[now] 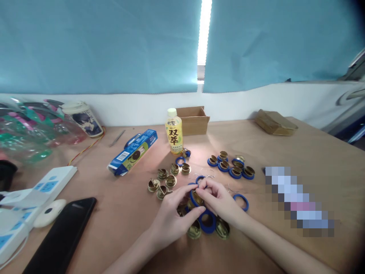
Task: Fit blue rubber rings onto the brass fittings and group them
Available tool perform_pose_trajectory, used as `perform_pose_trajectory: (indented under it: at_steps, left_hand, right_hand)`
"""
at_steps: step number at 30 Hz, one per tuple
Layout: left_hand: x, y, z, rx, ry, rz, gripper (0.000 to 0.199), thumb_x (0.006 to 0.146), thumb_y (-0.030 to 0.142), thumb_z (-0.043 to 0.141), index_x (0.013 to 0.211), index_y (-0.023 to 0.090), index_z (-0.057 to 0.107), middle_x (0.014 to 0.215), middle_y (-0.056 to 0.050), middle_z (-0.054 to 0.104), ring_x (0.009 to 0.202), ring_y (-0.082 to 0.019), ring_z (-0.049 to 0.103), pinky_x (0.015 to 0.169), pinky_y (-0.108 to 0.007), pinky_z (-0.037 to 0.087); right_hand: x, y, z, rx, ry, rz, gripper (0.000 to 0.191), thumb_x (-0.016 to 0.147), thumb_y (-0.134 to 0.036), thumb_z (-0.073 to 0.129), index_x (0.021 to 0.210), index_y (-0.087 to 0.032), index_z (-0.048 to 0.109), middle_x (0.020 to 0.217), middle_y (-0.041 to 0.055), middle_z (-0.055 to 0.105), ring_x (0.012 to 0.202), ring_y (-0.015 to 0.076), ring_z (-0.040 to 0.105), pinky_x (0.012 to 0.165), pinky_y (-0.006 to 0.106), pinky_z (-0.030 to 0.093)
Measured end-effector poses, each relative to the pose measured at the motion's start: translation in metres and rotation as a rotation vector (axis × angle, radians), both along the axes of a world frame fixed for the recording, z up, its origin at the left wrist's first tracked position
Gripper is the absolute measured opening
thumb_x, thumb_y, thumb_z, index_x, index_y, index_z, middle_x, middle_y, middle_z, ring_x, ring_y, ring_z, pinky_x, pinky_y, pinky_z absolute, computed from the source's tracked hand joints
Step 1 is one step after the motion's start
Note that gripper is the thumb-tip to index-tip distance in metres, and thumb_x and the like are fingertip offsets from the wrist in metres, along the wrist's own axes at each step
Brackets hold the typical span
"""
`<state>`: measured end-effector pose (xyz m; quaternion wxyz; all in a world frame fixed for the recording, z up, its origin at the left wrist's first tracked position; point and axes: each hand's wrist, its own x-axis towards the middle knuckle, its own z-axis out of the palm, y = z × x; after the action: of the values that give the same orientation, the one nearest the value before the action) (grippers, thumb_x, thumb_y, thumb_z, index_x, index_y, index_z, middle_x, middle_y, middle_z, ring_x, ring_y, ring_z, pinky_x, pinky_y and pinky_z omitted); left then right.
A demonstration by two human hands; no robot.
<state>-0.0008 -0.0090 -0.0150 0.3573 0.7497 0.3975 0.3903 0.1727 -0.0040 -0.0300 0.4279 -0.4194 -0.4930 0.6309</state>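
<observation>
My left hand (177,210) grips a round brass fitting (197,198) with a blue ring around it, between thumb and fingers. At the upper edge of that fitting, my right hand (219,198) is closed in a pinch; what sits between its fingertips is hidden. Below and beside the hands lie more brass fittings (194,230) and a loose blue ring (208,222). Another blue ring (241,202) rests to the right. Thin curved wires (210,174) lie just beyond the fingers.
Bare brass fittings (170,180) cluster left; blue-ringed fittings (235,172) sit right. Behind stand a drink bottle (173,133) and cardboard box (194,123). A blue carton (134,153), phone (61,236) and power strip (42,194) are left, a blurred-out object (296,201) right.
</observation>
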Motion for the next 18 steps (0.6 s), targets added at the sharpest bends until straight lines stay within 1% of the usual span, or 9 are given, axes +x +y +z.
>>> perform_pose_trajectory:
  at_steps: [4,7,10,12,14,18]
  left_hand:
    - [0.0,0.0,0.001,0.012,-0.014,-0.002,0.041,0.078,0.019,0.075,0.118,0.02,0.065,0.107,-0.007,0.077,0.09,-0.022,0.074,0.081,-0.032,0.06]
    - [-0.001,-0.001,0.001,0.011,-0.01,-0.003,0.042,0.078,0.019,0.075,0.118,0.02,0.064,0.108,-0.008,0.077,0.09,-0.022,0.074,0.081,-0.032,0.06]
    - [-0.001,-0.002,0.0,0.034,-0.008,-0.006,0.042,0.077,0.019,0.076,0.118,0.019,0.064,0.108,-0.009,0.077,0.089,-0.023,0.075,0.081,-0.033,0.061]
    - [-0.001,-0.001,-0.001,0.053,0.002,-0.002,0.043,0.076,0.017,0.075,0.118,0.019,0.064,0.108,-0.009,0.077,0.087,-0.023,0.075,0.079,-0.032,0.061]
    - [-0.001,-0.001,-0.002,0.064,0.013,0.008,0.045,0.075,0.015,0.076,0.118,0.02,0.063,0.108,-0.008,0.077,0.087,-0.023,0.075,0.078,-0.032,0.061]
    - [-0.001,0.0,-0.004,0.08,0.018,0.027,0.046,0.074,0.014,0.076,0.118,0.021,0.063,0.105,-0.006,0.077,0.082,-0.021,0.074,0.076,-0.031,0.061]
  right_hand:
    - [0.002,-0.001,0.001,0.03,-0.003,0.006,0.033,0.089,-0.049,0.062,0.081,-0.021,0.047,0.051,-0.0124,0.035,0.038,0.0039,0.024,0.039,0.019,0.015]
    - [0.003,-0.003,0.002,0.087,-0.056,-0.013,0.03,0.091,-0.046,0.06,0.079,-0.021,0.047,0.054,-0.0102,0.039,0.043,0.0058,0.029,0.043,0.02,0.022]
    - [0.004,-0.008,0.005,0.24,-0.228,-0.05,0.024,0.093,-0.037,0.057,0.078,-0.021,0.049,0.055,-0.0076,0.042,0.048,0.0084,0.036,0.046,0.021,0.025]
    - [0.006,-0.012,0.008,0.383,-0.37,-0.065,0.02,0.093,-0.031,0.055,0.076,-0.021,0.049,0.056,-0.0066,0.043,0.048,0.0092,0.038,0.046,0.023,0.026]
    - [0.007,-0.015,0.011,0.499,-0.46,-0.06,0.019,0.094,-0.026,0.053,0.076,-0.022,0.05,0.055,-0.0061,0.043,0.047,0.0098,0.039,0.047,0.024,0.028]
    - [0.009,-0.019,0.016,0.58,-0.521,-0.016,0.016,0.095,-0.024,0.049,0.079,-0.022,0.052,0.053,-0.0055,0.046,0.045,0.0107,0.042,0.047,0.025,0.033]
